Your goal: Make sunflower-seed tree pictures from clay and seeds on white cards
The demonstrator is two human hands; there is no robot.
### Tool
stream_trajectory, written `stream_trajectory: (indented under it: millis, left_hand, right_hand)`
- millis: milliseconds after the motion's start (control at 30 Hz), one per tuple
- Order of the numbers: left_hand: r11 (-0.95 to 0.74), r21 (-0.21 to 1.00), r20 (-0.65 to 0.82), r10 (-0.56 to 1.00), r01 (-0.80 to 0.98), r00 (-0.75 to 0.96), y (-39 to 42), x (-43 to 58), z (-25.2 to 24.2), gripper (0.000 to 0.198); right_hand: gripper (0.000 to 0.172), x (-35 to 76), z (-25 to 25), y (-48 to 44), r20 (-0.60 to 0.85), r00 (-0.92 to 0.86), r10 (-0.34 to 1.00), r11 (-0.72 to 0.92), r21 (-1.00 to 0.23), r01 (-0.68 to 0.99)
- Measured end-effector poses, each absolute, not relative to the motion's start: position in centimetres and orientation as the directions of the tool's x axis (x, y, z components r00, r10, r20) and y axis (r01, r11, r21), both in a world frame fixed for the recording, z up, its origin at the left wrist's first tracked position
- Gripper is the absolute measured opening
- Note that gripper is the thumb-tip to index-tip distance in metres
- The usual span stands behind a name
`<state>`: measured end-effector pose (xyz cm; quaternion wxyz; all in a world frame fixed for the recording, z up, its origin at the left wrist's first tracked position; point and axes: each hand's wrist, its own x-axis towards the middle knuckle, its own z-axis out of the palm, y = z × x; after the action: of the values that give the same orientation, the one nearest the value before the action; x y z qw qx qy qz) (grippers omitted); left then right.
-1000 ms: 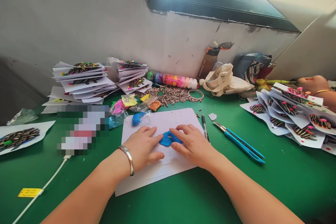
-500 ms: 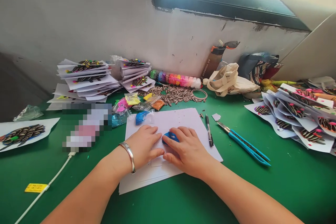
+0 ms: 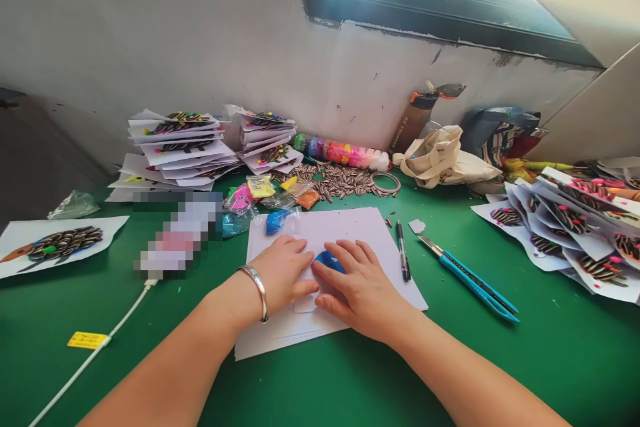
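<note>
A stack of white paper (image 3: 265,340) lies in front of me on the green table. On it sits a flattened blue piece of what looks like modelling clay (image 3: 327,260). My right hand (image 3: 363,290) rests over this piece, fingers stretched out and spread, partly covering it. Just left of the clay, my left hand (image 3: 283,273) lies on the paper with its fingers extended and holding nothing. A silver bangle (image 3: 257,290) circles the left wrist. Beyond the left fingertips is a small bag of blue clay (image 3: 277,221) on the paper's top edge.
A pen (image 3: 403,253) and blue utility knife (image 3: 470,280) lie right of the paper. Sunflower seeds (image 3: 345,181) and small clay bags (image 3: 245,197) are behind. Stacks of seed-decorated sheets (image 3: 180,153) stand at left and right (image 3: 570,233). A white cable (image 3: 120,327) runs left.
The view has shifted slightly, so most things sit a little further right. Both hands keep nearly the same pose, the right still over the blue clay.
</note>
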<state>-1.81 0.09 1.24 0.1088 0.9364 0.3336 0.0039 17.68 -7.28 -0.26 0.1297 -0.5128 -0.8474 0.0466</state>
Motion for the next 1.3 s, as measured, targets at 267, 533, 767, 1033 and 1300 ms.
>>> stream_trajectory:
  millis: [267, 533, 767, 1033, 1300]
  left_hand:
    - [-0.757, 0.205, -0.038, 0.628, 0.621, 0.777, 0.2, -1.9, 0.6, 0.034]
    - [-0.76, 0.203, -0.042, 0.623, 0.618, 0.781, 0.2, -1.8, 0.4, 0.028]
    - [-0.748, 0.204, -0.074, 0.632, 0.632, 0.772, -0.1, -1.6, 1.2, 0.025]
    - [-0.738, 0.194, -0.083, 0.645, 0.647, 0.76, -0.2, -1.4, 1.2, 0.028]
    - [-0.745, 0.153, -0.072, 0.647, 0.649, 0.759, -0.2, -1.5, 0.7, 0.028]
  right_hand:
    - [0.046, 18.2, -0.3, -7.6, 0.15, -0.419, 0.895, 0.444, -0.248, 0.861]
    - [0.038, 18.2, 0.1, -7.6, 0.135, -0.449, 0.883, 0.468, -0.205, 0.86]
    - [0.038, 18.7, 0.1, -7.7, 0.165, -0.486, 0.858, 0.51, -0.183, 0.84]
    - [0.048, 20.1, 0.0, -7.6, 0.129, -0.507, 0.852, 0.523, -0.18, 0.833]
    - [0.041, 20.3, 0.5, -7.5, 0.079, -0.514, 0.854, 0.516, -0.258, 0.817]
